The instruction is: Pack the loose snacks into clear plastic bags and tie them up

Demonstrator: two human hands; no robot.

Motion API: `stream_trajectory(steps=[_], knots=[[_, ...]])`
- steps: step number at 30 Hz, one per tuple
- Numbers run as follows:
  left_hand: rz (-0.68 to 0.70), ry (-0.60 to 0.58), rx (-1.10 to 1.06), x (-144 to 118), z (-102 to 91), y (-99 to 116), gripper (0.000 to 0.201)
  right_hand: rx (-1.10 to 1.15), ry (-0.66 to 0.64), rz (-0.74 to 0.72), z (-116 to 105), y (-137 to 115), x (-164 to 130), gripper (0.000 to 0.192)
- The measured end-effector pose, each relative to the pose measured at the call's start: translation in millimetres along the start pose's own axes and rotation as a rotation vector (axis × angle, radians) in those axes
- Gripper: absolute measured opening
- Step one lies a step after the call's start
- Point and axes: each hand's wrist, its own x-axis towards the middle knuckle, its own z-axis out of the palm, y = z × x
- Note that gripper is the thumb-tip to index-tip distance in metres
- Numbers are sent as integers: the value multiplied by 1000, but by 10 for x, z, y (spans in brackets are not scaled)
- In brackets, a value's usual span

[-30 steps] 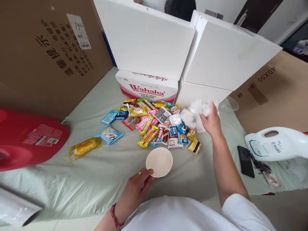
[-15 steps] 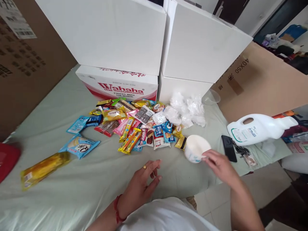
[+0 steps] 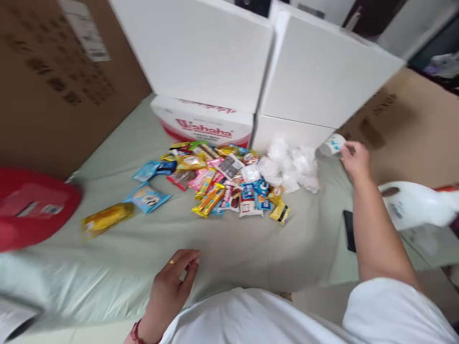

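Two hands over pale green cloth. Right hand stretched far out, fingers curled onto small white bowl with blue print, tipped on its side; bowl just past fingertips, toward white boxes, touching thumb and forefinger at its rim. Exact grip blurred, but fingers closed against it. Crumpled clear plastic bags just beside fingers, to their left. White jug and dark phone behind wrist, beside forearm. Left hand low and near body, resting on cloth, fingers loosely together and slightly bent, holding nothing; gold ring on one finger. Heap of snack packets well ahead of left fingertips, between both hands. Yellow packet and red container off to left of those fingers, well apart.
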Motion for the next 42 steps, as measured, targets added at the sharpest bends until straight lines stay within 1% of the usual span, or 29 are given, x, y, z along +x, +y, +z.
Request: stream_trajectory(steps=[1,3,5,6,7,9,10,11,13,15,17,18,20,22,24,26,28,30,31,32,33,35,36,37,38,39,40,41,42], knots=[[-52,39,36,-9,-89,-75,24,46,-42,2,71,-61,-294,56],[-173,120,116,24,-295,-262,27,128,-223,14,214,-147,-996,45],[-283,217,187,122,-506,-468,29,209,-357,99,334,-207,-1743,49],[-325,272,207,196,-593,-559,30,266,-419,165,373,-243,-2096,53],[-349,318,213,289,-654,-629,30,308,-449,247,395,-291,-2419,55],[-331,356,174,526,-665,-681,30,366,-458,407,389,-422,-2918,57],[-292,341,135,661,-607,-654,29,383,-466,436,366,-496,-3076,57],[-238,305,86,794,-507,-590,28,394,-468,446,335,-566,-3167,56],[-101,202,-25,1017,-217,-371,24,398,-454,413,258,-672,-3161,53],[47,82,-134,1133,116,-79,22,382,-388,375,184,-727,-2969,51],[193,-54,-218,1127,400,200,23,369,-299,324,149,-772,-2681,48],[253,-120,-246,1086,504,311,24,368,-270,274,159,-808,-2525,46],[319,-229,-275,957,624,447,26,363,-235,141,250,-922,-2222,41],[287,-275,-281,787,636,461,27,335,-192,18,430,-1085,-1946,38],[199,-272,-269,598,568,377,26,290,-169,-86,663,-1261,-1697,36],[104,-241,-241,402,452,235,25,203,-251,-185,892,-1408,-1458,39],[7,-199,-211,211,322,76,24,119,-389,-223,1057,-1496,-1220,37],[-85,-142,-195,41,206,-68,22,79,-472,-211,1113,-1520,-1002,28],[-128,-111,-198,-31,162,-126,22,92,-468,-197,1095,-1516,-916,25],[-170,-80,-210,-91,129,-169,22,150,-422,-169,1049,-1507,-857,22],[-209,-47,-230,-137,110,-195,22,263,-341,-111,980,-1502,-834,19],[-274,-10,-294,-173,111,-180,23,650,-181,97,804,-1531,-925,14],[-299,-12,-341,-158,129,-139,24,885,-145,229,715,-1575,-1046,17],[-316,-23,-399,-120,157,-77,25,1101,-162,361,635,-1641,-1215,25],[-321,-38,-471,-57,195,1,26,1266,-244,474,569,-1728,-1423,34],[-321,-54,-554,29,240,87,28,1369,-362,569,520,-1829,-1658,41],[-311,-55,-645,132,294,173,33,1419,-487,650,486,-1938,-1905,44],[-296,-46,-740,248,355,252,45,1435,-600,715,466,-2044,-2146,45],[-291,-42,-831,368,422,318,61,1434,-699,762,454,-2137,-2366,46]])
